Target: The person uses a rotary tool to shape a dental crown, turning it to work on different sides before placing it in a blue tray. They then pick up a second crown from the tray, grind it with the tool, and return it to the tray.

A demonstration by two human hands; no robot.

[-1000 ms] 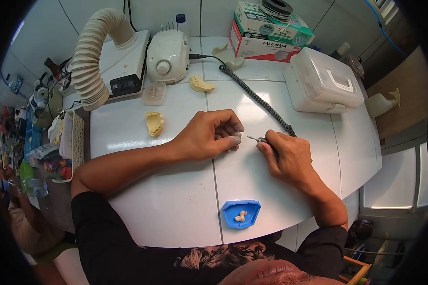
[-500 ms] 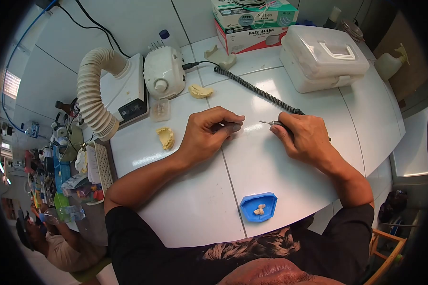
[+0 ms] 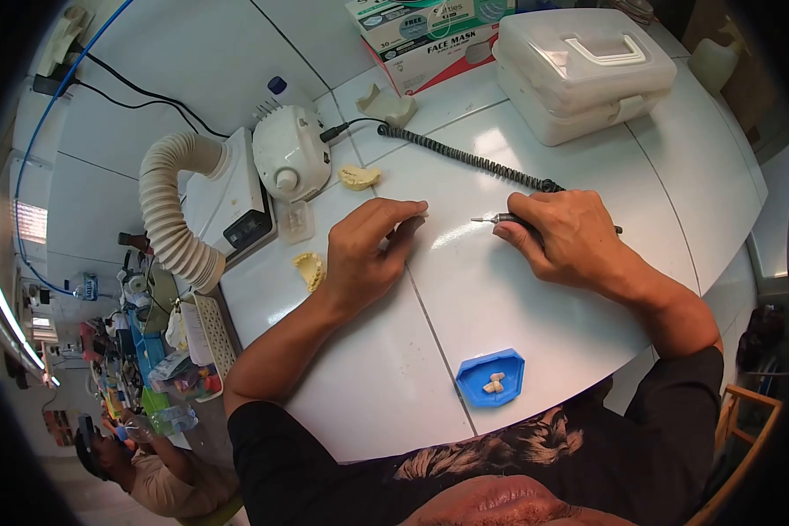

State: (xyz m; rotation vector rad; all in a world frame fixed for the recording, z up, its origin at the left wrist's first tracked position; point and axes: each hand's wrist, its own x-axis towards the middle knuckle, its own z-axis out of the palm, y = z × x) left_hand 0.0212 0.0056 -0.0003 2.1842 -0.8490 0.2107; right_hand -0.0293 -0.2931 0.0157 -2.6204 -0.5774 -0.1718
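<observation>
My right hand (image 3: pixel 570 237) is closed around a slim dark rotary handpiece (image 3: pixel 508 218), its thin metal bur pointing left. To the left, my left hand (image 3: pixel 364 250) has thumb and index finger brought together; whatever may be between them is too small or hidden to make out. A gap separates the bur from the left fingertips. Beside my left wrist lies a yellow dental cast (image 3: pixel 308 270), and a second yellow cast (image 3: pixel 359 178) is farther back. Close to my body, a blue tray (image 3: pixel 473 386) holds a few small tooth-coloured pieces (image 3: pixel 494 383).
A coiled black cord (image 3: pixel 465 158) runs from a white control unit (image 3: pixel 291 153). Left of it stands a ribbed suction hose (image 3: pixel 162 197). A translucent case (image 3: pixel 583 79) and mask boxes (image 3: pixel 430 57) are at the back. Another person (image 3: pixel 171 478) sits at far left.
The camera view has shifted and tilted, so the bench appears turned. My left fingertips and the bur are slightly farther apart. The handpiece stays in my right hand.
</observation>
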